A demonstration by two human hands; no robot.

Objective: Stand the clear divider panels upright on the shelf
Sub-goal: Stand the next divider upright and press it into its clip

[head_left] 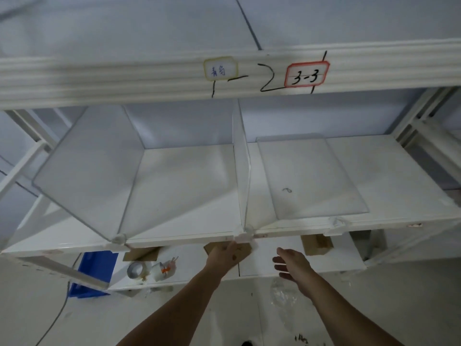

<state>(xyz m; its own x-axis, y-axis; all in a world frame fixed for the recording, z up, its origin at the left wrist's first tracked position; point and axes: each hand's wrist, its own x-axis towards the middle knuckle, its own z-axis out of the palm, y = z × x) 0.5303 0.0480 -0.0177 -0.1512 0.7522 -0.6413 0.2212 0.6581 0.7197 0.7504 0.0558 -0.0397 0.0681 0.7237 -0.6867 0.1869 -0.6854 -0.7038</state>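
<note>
Three clear divider panels are on the white shelf (pixel 389 171). The left panel (pixel 87 168) stands on its edge, its top leaning out to the left. The middle panel (pixel 241 171) stands upright, seen edge-on. The right panel (pixel 309 176) lies flat on the shelf. My left hand (pixel 228 253) reaches up to the shelf's front lip just below the middle panel's base; its fingertips are hidden under the lip. My right hand (pixel 290 263) hovers below the shelf front with fingers apart, holding nothing.
Above runs a white beam with a yellow-edged label (pixel 220 69) and a red-edged label (pixel 306 74) reading 3-3. On the lower shelf sit tape rolls (pixel 137 270), cardboard pieces (pixel 315 243) and a blue bin (pixel 96 273). Crumpled clear plastic (pixel 282 295) lies on the floor.
</note>
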